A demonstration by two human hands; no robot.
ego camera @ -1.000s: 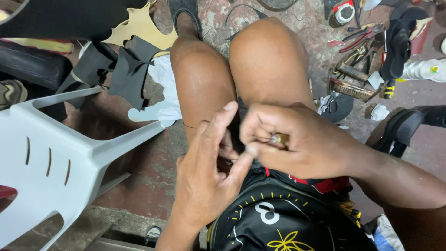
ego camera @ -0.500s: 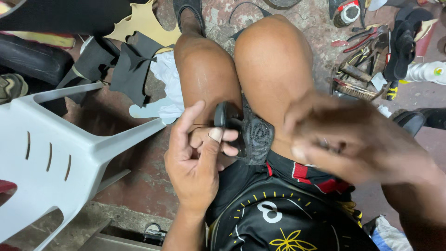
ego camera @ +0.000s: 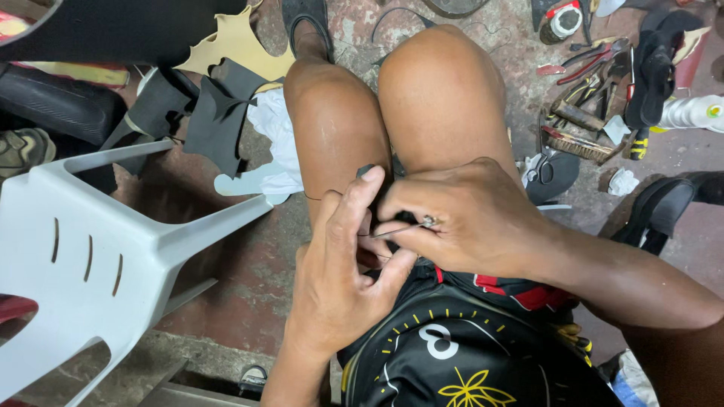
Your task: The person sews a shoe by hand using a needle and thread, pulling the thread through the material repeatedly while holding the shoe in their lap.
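Right hand: fingers curled shut, thumb and forefinger pinching a thin metal tool, an awl or needle, whose shaft points left toward the other hand. The tip is hidden between the fingers.

Left hand: palm down over the lap, forefinger stretched up along the inner thigh, thumb angled toward the tool. The fingers press on a small dark piece, mostly covered; only a grey edge shows above the forefinger tip. Whether the hand grips it or merely steadies it cannot be told. A fine thread runs from the left thigh toward this hand.

Work position: both hands touching each other, held in the gap between the two bare knees, just above the hem of black shorts with white, yellow and red markings.

Floor, left side: white plastic chair tipped over, its legs pointing toward the knees. Beyond it, black cut sheets, a tan cut sheet and a white cloth just beside the left thigh.

Floor, right side: heap of hand tools, including pliers with red handles. Black sandal near the heap. White bottle at the right edge. Scissors on a dark sole just beside the right knee.
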